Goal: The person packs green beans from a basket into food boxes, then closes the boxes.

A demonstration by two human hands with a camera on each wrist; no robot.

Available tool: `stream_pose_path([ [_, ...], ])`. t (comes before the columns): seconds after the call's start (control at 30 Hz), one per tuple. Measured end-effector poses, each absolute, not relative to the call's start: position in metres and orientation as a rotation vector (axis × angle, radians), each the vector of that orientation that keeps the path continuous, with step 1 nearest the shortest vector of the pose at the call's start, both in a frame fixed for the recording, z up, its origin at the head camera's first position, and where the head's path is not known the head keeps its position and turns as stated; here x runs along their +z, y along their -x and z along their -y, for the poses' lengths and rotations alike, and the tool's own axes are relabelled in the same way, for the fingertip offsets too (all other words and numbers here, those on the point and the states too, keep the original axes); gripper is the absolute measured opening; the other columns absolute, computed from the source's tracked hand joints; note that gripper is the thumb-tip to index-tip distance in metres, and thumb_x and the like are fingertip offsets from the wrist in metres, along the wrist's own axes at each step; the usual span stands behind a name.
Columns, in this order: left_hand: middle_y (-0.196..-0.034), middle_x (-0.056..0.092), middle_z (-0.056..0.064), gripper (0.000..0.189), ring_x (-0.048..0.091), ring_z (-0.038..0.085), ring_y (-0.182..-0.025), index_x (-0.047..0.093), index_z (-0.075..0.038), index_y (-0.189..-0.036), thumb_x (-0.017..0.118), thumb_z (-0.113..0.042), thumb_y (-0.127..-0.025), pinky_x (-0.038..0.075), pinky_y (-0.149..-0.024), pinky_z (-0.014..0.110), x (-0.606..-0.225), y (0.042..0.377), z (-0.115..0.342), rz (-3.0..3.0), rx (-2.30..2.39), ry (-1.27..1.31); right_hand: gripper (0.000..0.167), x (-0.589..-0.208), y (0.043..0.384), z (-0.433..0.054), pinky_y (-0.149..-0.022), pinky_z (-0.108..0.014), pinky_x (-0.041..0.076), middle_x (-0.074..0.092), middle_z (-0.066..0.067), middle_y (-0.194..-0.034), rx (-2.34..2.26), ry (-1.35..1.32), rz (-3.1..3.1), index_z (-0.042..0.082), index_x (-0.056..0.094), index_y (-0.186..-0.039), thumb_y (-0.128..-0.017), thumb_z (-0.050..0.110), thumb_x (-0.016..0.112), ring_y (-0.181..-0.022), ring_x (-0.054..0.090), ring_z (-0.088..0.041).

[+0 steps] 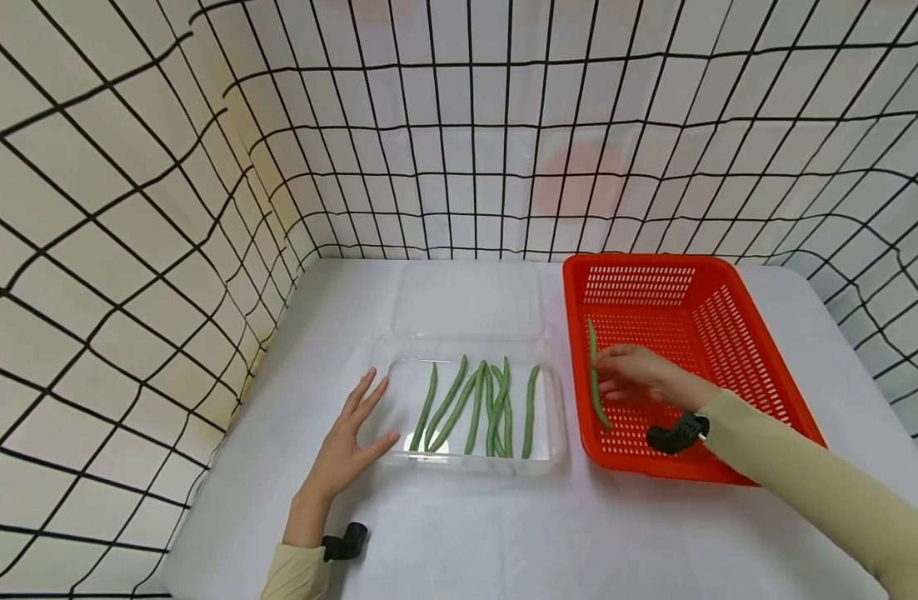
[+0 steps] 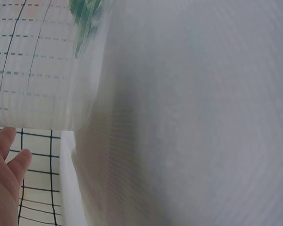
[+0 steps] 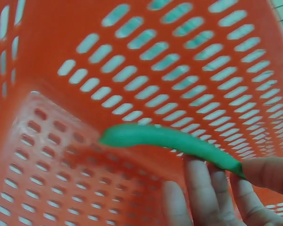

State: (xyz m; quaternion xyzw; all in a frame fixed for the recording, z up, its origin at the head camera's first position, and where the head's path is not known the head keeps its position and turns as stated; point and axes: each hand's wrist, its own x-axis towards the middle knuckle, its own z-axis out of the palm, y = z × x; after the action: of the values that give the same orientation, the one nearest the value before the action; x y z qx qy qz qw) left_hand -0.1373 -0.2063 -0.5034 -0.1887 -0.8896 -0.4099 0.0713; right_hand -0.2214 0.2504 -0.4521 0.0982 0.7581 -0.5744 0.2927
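Note:
My right hand (image 1: 630, 372) reaches into the red plastic basket (image 1: 759, 350) and pinches a green bean (image 1: 594, 375) near the basket's left wall. In the right wrist view the thumb and fingers hold that green bean (image 3: 160, 136) by one end. A clear plastic container (image 1: 555, 417) lies left of the basket, with several green beans (image 1: 477, 408) in it, most of them roughly lengthwise and a few crossing. My left hand (image 1: 346, 442) is at the container's left edge, fingers spread, holding nothing. The left wrist view shows the container's side (image 2: 42, 94) and part of the left hand (image 2: 4, 174).
The container's clear lid (image 1: 466, 300) lies flat behind it. A white cloth (image 1: 489, 533) covers the table. Black wire grid panels (image 1: 470, 150) stand at the back and both sides. Small black cameras (image 1: 345, 542) are worn on both wrists.

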Motion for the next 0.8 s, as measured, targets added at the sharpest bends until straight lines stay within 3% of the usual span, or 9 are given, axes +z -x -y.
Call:
stream_pose_path([
  [0.23, -0.157, 0.014, -0.010, 0.077, 0.016, 0.021, -0.141, 0.034, -0.022, -0.149, 0.073, -0.029, -0.084, 0.031, -0.097, 0.063, -0.503, 0.137, 0.206, 2.678, -1.233, 0.571, 0.046, -0.421, 0.220, -0.253, -0.078, -0.040, 0.053, 0.065, -0.007, -0.090, -1.595, -0.229, -2.092, -0.010, 0.044, -0.129, -0.099, 0.024, 0.053, -0.076, 0.067, -0.019],
  [0.47, -0.157, 0.014, -0.009, 0.078, 0.016, 0.021, -0.142, 0.032, -0.028, -0.150, 0.073, -0.032, -0.084, 0.031, -0.097, 0.063, -0.503, 0.137, 0.206, 2.677, -1.231, 0.573, 0.053, -0.397, 0.215, -0.231, -0.080, -0.042, 0.052, 0.065, -0.012, -0.099, -1.627, -0.176, -2.098, -0.009, 0.045, -0.133, -0.096, 0.027, 0.057, -0.077, 0.068, -0.021],
  [0.67, -0.157, 0.014, -0.009, 0.077, 0.017, 0.023, -0.141, 0.035, -0.020, -0.149, 0.074, -0.028, -0.083, 0.031, -0.096, 0.064, -0.504, 0.137, 0.206, 2.672, -1.230, 0.574, 0.046, -0.388, 0.208, -0.196, -0.072, -0.035, 0.054, 0.063, -0.017, -0.102, -1.638, -0.103, -2.046, -0.008, 0.049, -0.127, -0.096, 0.025, 0.058, -0.073, 0.067, -0.020],
  [0.8, -0.157, 0.014, -0.009, 0.077, 0.016, 0.022, -0.141, 0.034, -0.022, -0.149, 0.073, -0.030, -0.083, 0.031, -0.096, 0.064, -0.504, 0.137, 0.206, 2.668, -1.232, 0.572, 0.037, -0.388, 0.206, -0.171, -0.070, -0.035, 0.055, 0.063, -0.019, -0.102, -1.625, -0.053, -1.993, -0.007, 0.053, -0.120, -0.096, 0.021, 0.058, -0.070, 0.066, -0.021],
])
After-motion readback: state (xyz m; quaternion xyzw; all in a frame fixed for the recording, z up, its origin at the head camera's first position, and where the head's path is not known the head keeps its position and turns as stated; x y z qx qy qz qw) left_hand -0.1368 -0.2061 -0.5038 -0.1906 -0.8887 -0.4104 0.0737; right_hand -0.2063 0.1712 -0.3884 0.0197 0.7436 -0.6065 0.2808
